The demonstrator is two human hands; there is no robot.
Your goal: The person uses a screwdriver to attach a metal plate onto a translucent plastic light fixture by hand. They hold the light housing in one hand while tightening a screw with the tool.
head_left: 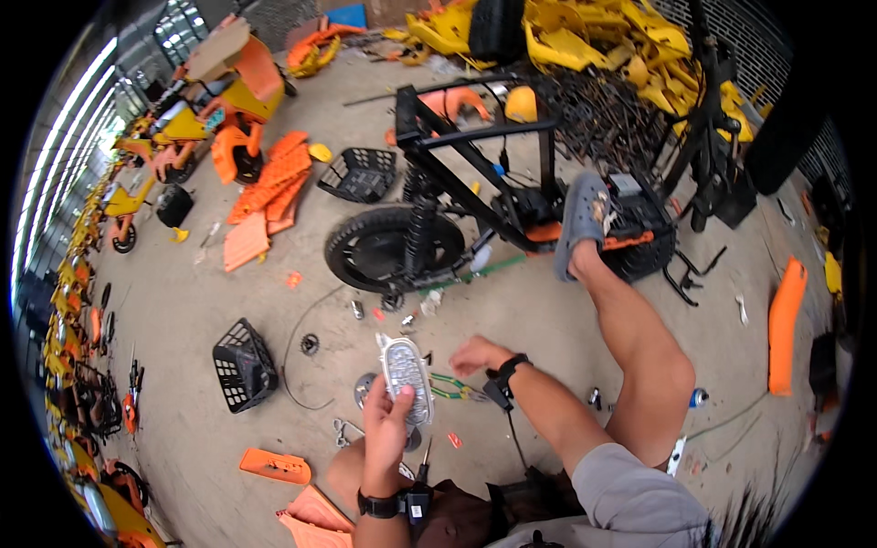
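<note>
My left hand (387, 427) grips an oval headlight (407, 379) with a clear, ribbed lens and a pale rim, thumb lying across its lower part. To its right, my right hand (481, 354) hovers with fingers curled in; whatever they may hold is hidden. Pliers (456, 387) with green handles lie on the floor just below that hand. Beyond both hands stands a stripped black scooter frame (480, 169) with its rear wheel (393, 248) attached. My foot in a grey clog (582, 215) rests on the frame's right part.
Black baskets (245, 365) and orange panels (265, 196) lie on the concrete floor at left. A small sprocket (310, 343) and a screwdriver (424, 468) lie nearer. Yellow body panels (585, 36) are heaped at the back; rows of scooters (183, 128) line the left side.
</note>
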